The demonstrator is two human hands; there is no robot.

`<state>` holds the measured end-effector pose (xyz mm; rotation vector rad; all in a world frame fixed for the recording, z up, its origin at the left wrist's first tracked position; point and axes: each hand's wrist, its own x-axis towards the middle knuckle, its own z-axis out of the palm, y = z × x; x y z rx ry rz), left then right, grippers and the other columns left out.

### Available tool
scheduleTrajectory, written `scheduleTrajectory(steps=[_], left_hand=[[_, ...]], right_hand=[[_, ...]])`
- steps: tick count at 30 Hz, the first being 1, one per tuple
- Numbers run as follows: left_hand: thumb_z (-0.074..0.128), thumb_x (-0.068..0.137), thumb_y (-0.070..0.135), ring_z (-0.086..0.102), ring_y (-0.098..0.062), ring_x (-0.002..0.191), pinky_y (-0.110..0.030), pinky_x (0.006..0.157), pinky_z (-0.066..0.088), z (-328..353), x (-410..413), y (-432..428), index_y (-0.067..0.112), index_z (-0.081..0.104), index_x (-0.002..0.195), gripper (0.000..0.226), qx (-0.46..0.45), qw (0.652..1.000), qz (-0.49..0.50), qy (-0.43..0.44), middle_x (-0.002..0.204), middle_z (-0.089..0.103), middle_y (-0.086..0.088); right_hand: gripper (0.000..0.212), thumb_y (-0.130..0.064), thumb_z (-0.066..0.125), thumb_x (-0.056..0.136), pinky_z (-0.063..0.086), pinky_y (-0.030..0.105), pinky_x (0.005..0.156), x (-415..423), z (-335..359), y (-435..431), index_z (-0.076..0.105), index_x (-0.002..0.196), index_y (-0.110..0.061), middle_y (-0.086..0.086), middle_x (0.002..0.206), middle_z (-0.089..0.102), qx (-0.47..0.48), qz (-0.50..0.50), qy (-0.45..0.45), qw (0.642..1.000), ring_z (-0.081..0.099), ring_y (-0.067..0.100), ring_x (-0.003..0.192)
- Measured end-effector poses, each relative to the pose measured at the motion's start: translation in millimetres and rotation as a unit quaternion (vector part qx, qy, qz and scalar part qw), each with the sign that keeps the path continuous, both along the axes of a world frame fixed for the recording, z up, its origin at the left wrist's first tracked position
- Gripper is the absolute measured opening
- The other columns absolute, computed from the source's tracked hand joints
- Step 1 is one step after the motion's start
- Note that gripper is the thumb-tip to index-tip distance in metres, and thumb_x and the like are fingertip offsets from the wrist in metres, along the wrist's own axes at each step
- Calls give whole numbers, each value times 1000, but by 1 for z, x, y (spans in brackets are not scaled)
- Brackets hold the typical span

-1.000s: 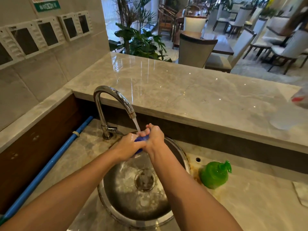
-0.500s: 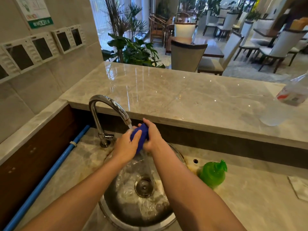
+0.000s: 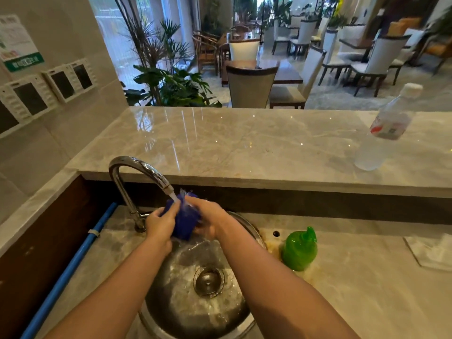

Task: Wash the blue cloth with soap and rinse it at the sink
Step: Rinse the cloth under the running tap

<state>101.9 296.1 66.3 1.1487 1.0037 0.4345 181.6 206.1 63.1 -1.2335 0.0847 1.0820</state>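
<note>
Head view: the cloth (image 3: 184,220) is bunched between both hands under the tap (image 3: 146,171) stream, left hand (image 3: 160,225) and right hand (image 3: 208,217) each clamped on a side, equally near, sink (image 3: 247,316) directly below them.

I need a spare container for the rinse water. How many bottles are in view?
2. A green soap bottle stands on the lower counter just right of the sink. A clear bottle stands on the upper counter, far right. None other shows, though the arms hide some counter.
</note>
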Motion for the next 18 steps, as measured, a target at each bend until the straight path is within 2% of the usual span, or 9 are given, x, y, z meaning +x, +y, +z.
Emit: scheduleTrajectory(steps=[2, 4, 6, 8, 10, 13, 17, 18], left_hand=[[73, 82, 30, 63, -29, 96, -44, 76, 55, 0, 1, 0, 16, 58, 109, 34, -19, 1000, 20, 4, 107, 64, -8], [69, 84, 37, 65, -32, 95, -47, 76, 55, 0, 0, 0, 18, 61, 107, 31, -92, 995, 32, -7, 107, 66, -9], [59, 88, 45, 66, -34, 98, -48, 74, 56, -1, -2, 0, 20, 60, 116, 36, -186, 982, 24, -32, 113, 67, -12], [50, 94, 41, 66, -32, 98, -44, 69, 55, 1, -4, -2, 18, 56, 121, 35, -232, 971, 11, -48, 113, 66, -14], [49, 96, 30, 65, -31, 99, -43, 70, 54, 3, -5, -4, 14, 55, 123, 32, -245, 967, -14, -71, 114, 66, -17], [51, 94, 17, 61, -34, 109, -45, 79, 53, 8, -7, -2, 9, 52, 130, 37, -258, 958, -37, -120, 124, 59, -22], [43, 91, -1, 55, -36, 119, -47, 96, 47, 4, -4, 6, 10, 49, 135, 46, -235, 960, -28, -151, 134, 52, -24], [43, 92, -3, 57, -34, 116, -44, 93, 50, 2, -4, 7, 9, 51, 132, 43, -222, 963, -31, -152, 133, 53, -24]], right_hand=[[46, -35, 80, 78, 57, 43, 92, -1, -2, 1, 63, 115, -14, 9, 109, 71, -4, -15, -4, 1000, 68, 27, 102], [53, -37, 82, 74, 56, 43, 93, -2, -1, 0, 63, 118, -16, 9, 110, 71, 2, -13, 18, 1000, 68, 27, 103], [63, -35, 86, 69, 52, 46, 96, -2, -1, -2, 60, 123, -17, 11, 119, 68, 31, -26, 59, 997, 67, 29, 107], [74, -30, 90, 63, 50, 47, 99, -3, -1, -4, 59, 129, -15, 14, 124, 67, 83, -48, 108, 989, 66, 32, 111], [77, -27, 91, 60, 48, 47, 102, -3, 1, -4, 60, 129, -12, 18, 128, 65, 121, -58, 130, 982, 65, 33, 114], [73, -22, 88, 64, 49, 48, 102, -3, 3, -5, 58, 129, -9, 21, 127, 65, 134, -59, 131, 980, 64, 35, 114], [62, -17, 82, 72, 50, 48, 102, -3, -1, -7, 59, 128, -8, 23, 126, 65, 127, -79, 137, 979, 63, 36, 115], [58, -18, 80, 74, 50, 47, 102, -5, -3, -6, 60, 128, -8, 22, 126, 65, 123, -77, 138, 980, 63, 35, 115]])
